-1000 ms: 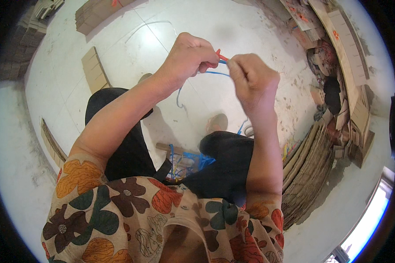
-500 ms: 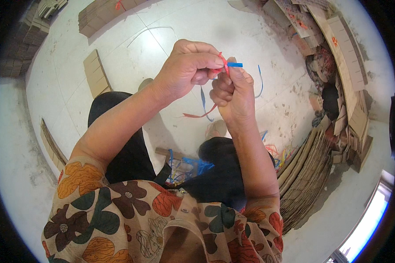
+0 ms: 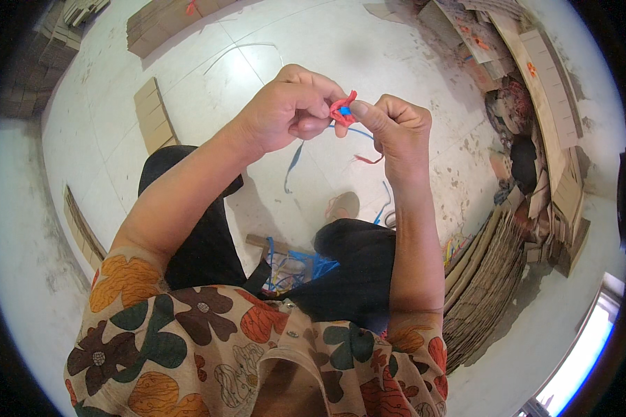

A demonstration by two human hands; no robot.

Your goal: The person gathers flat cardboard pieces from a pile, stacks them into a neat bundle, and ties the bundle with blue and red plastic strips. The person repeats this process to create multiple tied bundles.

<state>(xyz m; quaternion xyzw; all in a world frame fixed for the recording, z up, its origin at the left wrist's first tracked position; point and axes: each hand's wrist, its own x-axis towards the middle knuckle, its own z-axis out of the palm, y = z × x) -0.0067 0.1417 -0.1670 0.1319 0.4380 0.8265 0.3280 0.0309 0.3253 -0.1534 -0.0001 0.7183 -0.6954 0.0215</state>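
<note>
Over the floor in front of my lap, my left hand [image 3: 289,111] pinches a looped red plastic strip [image 3: 335,105] between thumb and fingers. A short piece of blue plastic strip [image 3: 346,111] shows inside the red loop. My right hand [image 3: 400,132] closes on the other side of the loop, its thumb tip pressed against the strips. A blue tail [image 3: 293,167] hangs below my left hand. A red tail end [image 3: 368,160] dangles next to my right wrist. How the two strips cross under the fingers is hidden.
Tangled blue and coloured strips [image 3: 302,267] lie between my legs. Stacked cardboard sheets [image 3: 490,288] lean at the right, with more cardboard [image 3: 553,90] along that wall. A cardboard block [image 3: 167,28] stands at the far left, and a flat piece [image 3: 154,115] lies nearer.
My right hand has moved right and turned, its thumb now reaching left to the strips. The red loop looks wider, and the blue end no longer sticks out to the right. The tails have swung.
</note>
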